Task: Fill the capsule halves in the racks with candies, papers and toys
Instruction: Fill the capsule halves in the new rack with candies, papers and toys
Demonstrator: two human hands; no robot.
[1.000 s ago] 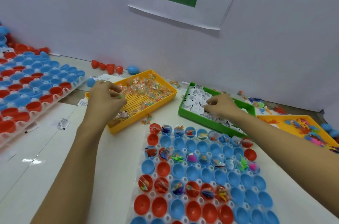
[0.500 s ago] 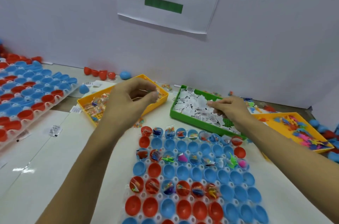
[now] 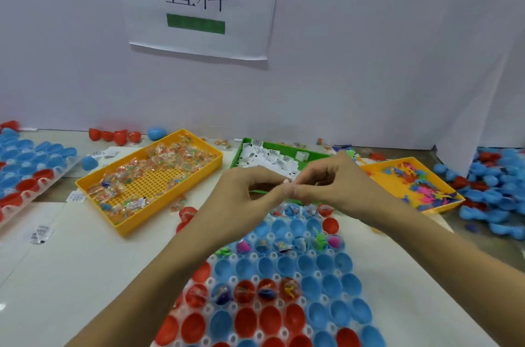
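My left hand [image 3: 250,194] and my right hand [image 3: 333,184] meet fingertip to fingertip above the far end of the clear rack [image 3: 274,255] of blue and red capsule halves. My left hand's thumb and fingers pinch a small candy packet. A small white paper slip [image 3: 287,182] is pinched by my right hand; both pieces are mostly hidden by fingers. Several far and middle halves hold candies and toys; the near rows look bare. The yellow candy tray [image 3: 173,196] lies left, the green paper tray [image 3: 235,156] behind my hands, the yellow toy tray [image 3: 395,190] right.
A second rack of capsule halves [image 3: 28,164] lies at the far left. Loose blue and red halves [image 3: 497,190] are piled at the right. Red halves [image 3: 113,135] and a blue half [image 3: 156,133] sit by the white back wall. Stray slips and candies lie on the table.
My left hand left the candy tray and moved right. My right hand lifted from the paper tray, and the two came together over the rack. The camera tilted up.
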